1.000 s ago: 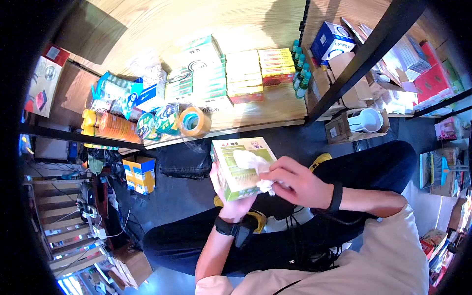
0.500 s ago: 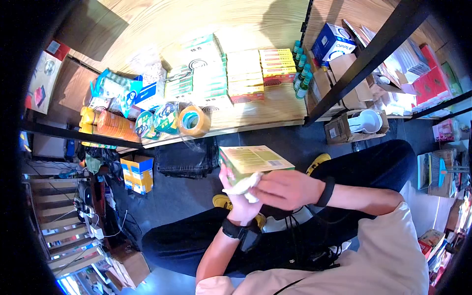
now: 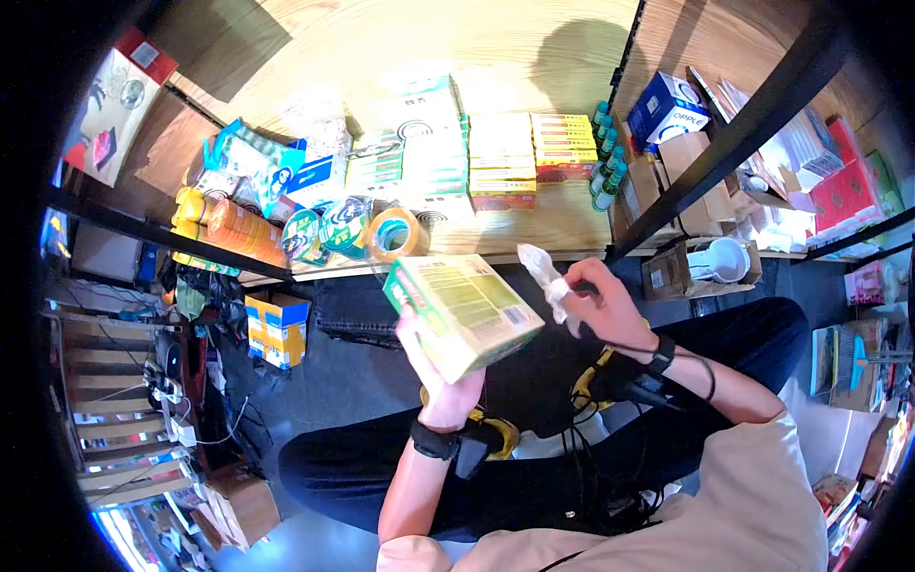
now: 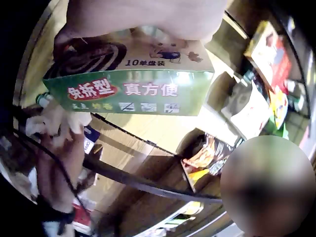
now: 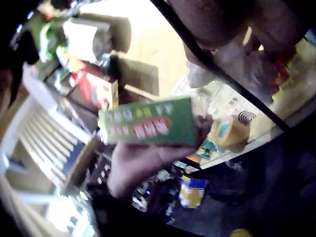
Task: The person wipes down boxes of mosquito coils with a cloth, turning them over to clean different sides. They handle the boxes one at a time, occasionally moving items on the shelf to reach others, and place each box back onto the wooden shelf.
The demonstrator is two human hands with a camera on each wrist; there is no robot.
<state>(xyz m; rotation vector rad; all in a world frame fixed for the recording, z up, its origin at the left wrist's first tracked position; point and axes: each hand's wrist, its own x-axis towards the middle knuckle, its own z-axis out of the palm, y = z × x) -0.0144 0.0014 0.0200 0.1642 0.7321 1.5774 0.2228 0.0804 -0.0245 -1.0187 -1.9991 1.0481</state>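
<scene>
My left hand (image 3: 443,377) holds a green and cream mosquito coil box (image 3: 467,310) from below and the side, out in front of my lap. A printed panel with a barcode faces up. In the left wrist view the box (image 4: 133,91) shows a green side with Chinese lettering and a dark coil picture. To the right of the box, my right hand (image 3: 615,310) pinches a crumpled white tissue (image 3: 541,270), raised apart from the cardboard. The tissue (image 4: 59,121) also shows in the left wrist view.
A wooden shelf ahead carries stacked mosquito coil boxes (image 3: 419,157), yellow cartons (image 3: 502,162), green bottles (image 3: 608,176) and a tape roll (image 3: 393,234). A black shelf post (image 3: 724,133) slants at right. On the floor stand a blue-yellow carton (image 3: 276,329) and a box with white scoops (image 3: 701,267).
The box turned in my left hand, bringing the barcode panel up. My right hand wiped across it with the tissue, then moved away to the right. The head view shifted slightly.
</scene>
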